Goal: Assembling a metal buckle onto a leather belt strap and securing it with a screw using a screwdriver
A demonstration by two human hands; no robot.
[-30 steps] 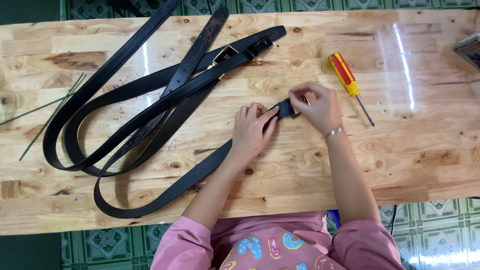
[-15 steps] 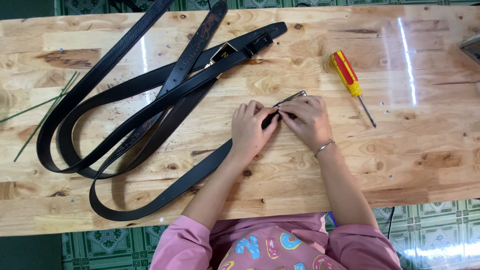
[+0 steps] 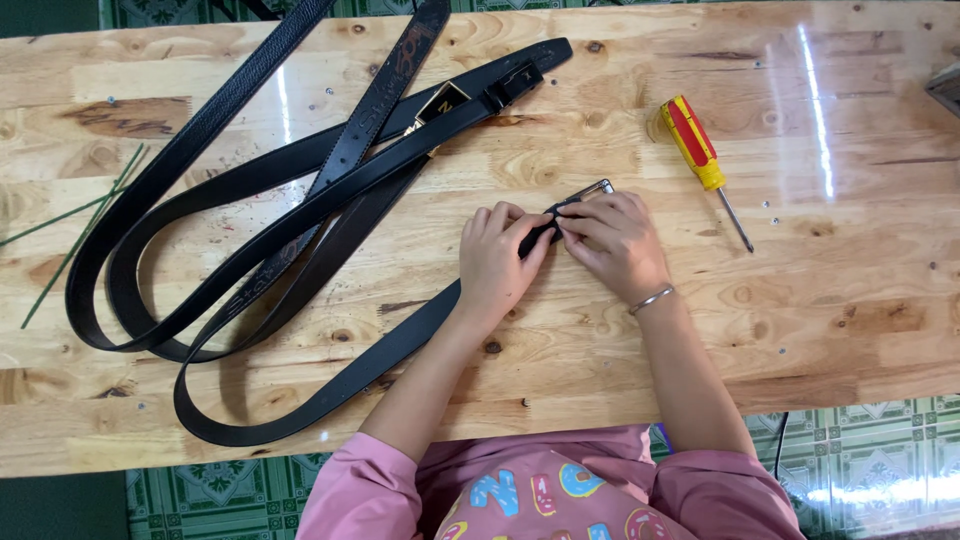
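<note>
A long black leather belt (image 3: 300, 400) loops across the wooden table (image 3: 850, 300), and its end runs under my hands. My left hand (image 3: 497, 262) presses down on that belt end near the table's middle. My right hand (image 3: 615, 240) pinches the same end from the right, where a silver metal buckle (image 3: 592, 190) pokes out above my fingers. A thin bracelet circles my right wrist. The belt tip itself is mostly hidden by my fingers.
Other black belts (image 3: 330, 170) lie coiled to the left, one with a buckle (image 3: 440, 100) near the back. A red and yellow screwdriver (image 3: 700, 160) rests to the right of my hands. Thin green stems (image 3: 80, 225) lie at the left edge.
My right hand has come down and left onto the belt end, closing against my left hand. The buckle now lies flatter on the table.
</note>
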